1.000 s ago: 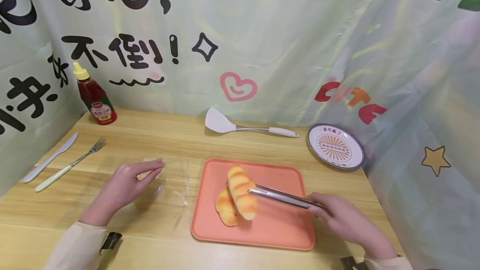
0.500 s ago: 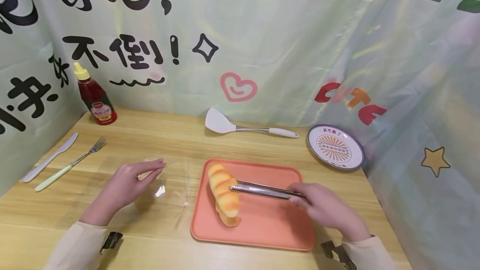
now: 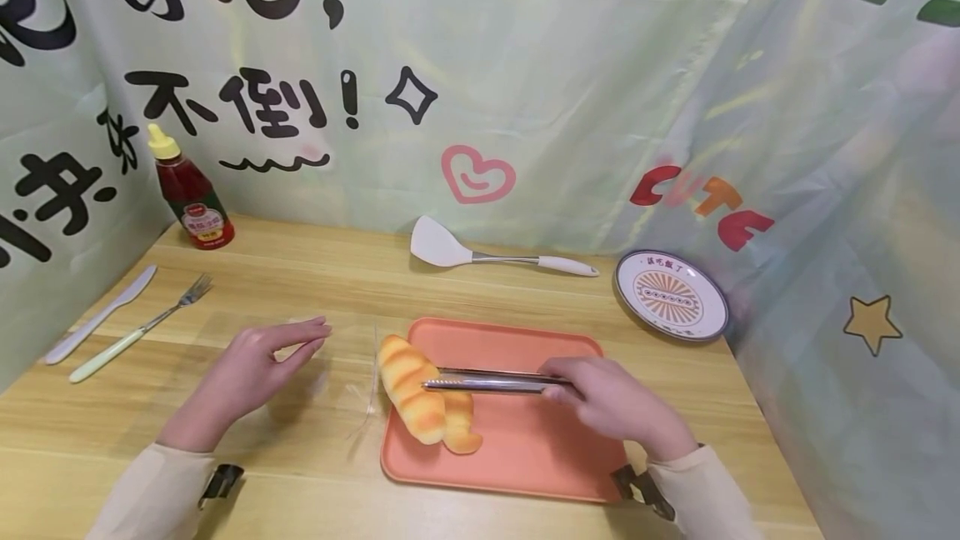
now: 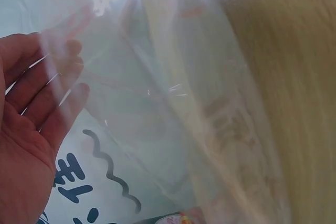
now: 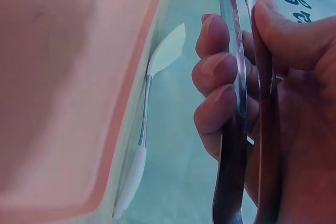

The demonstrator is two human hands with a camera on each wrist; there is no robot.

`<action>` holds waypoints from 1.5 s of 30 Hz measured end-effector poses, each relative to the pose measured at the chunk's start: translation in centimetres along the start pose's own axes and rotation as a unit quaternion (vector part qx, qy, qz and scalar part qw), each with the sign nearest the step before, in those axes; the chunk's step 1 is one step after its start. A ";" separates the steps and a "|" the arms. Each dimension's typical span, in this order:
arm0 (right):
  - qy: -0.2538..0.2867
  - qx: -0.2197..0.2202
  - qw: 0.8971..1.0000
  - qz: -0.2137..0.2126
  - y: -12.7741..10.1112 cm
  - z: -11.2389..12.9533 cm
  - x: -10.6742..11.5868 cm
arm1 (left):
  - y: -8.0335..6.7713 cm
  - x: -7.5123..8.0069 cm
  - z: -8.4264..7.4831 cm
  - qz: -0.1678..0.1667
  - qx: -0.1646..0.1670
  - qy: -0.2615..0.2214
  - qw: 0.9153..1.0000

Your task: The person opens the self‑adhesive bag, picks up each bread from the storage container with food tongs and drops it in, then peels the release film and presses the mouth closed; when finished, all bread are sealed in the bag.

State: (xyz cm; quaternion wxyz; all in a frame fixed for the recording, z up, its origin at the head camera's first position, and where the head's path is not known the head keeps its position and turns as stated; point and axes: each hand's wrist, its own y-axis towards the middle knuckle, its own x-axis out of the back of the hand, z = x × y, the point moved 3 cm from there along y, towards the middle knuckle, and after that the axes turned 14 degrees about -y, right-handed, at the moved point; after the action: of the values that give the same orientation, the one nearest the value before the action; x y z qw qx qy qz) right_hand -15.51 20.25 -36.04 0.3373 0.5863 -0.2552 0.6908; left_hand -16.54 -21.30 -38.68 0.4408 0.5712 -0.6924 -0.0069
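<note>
The right hand (image 3: 611,400), at three o'clock on the orange tray (image 3: 540,444), grips a pair of metal tongs (image 3: 487,387) whose tips hold a long bread roll (image 3: 408,390). That roll lies across the tray's rim at nine o'clock, covering part of a smaller bread roll (image 3: 461,422) on the tray; whether it touches the tray cannot be told. Farther out at nine o'clock, the left hand (image 3: 251,369) has its fingers loosely straight beside a clear bag (image 3: 348,382), and the left wrist view shows the fingertips behind its film. Around the tray on the wooden table (image 3: 300,273), a spatula (image 3: 441,244) lies at twelve, a plate (image 3: 671,294) at two, a sauce bottle (image 3: 193,200) stands at ten, and a fork (image 3: 142,330) and knife (image 3: 105,313) lie between nine and ten.
</note>
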 end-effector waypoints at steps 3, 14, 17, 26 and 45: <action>0.006 0.009 1.000 0.002 0.6 0.3 -0.1 | 0.0 0.0 -0.1 0.001 -0.002 0.000 1.000; -0.010 0.028 0.999 0.011 2.2 1.2 -0.1 | 0.0 -0.1 -0.2 0.000 -0.016 0.008 1.000; -0.014 0.025 0.999 0.017 2.6 1.5 -0.2 | 0.0 -0.3 -0.2 -0.002 -0.019 0.008 1.000; -0.037 0.013 0.999 0.028 3.7 2.0 -0.2 | 0.0 -0.5 -0.3 -0.003 -0.024 0.011 1.000; -0.036 0.041 0.998 0.035 5.8 3.1 -0.2 | 0.3 -0.3 -0.5 0.000 -0.045 0.032 0.998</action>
State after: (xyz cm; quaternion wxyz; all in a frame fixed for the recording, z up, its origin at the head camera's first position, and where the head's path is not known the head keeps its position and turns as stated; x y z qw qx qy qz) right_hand -17.93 14.17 -35.43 0.2796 0.6151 -0.2591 0.6902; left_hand -16.43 -20.68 -38.42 0.4886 0.5507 -0.6765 -0.0199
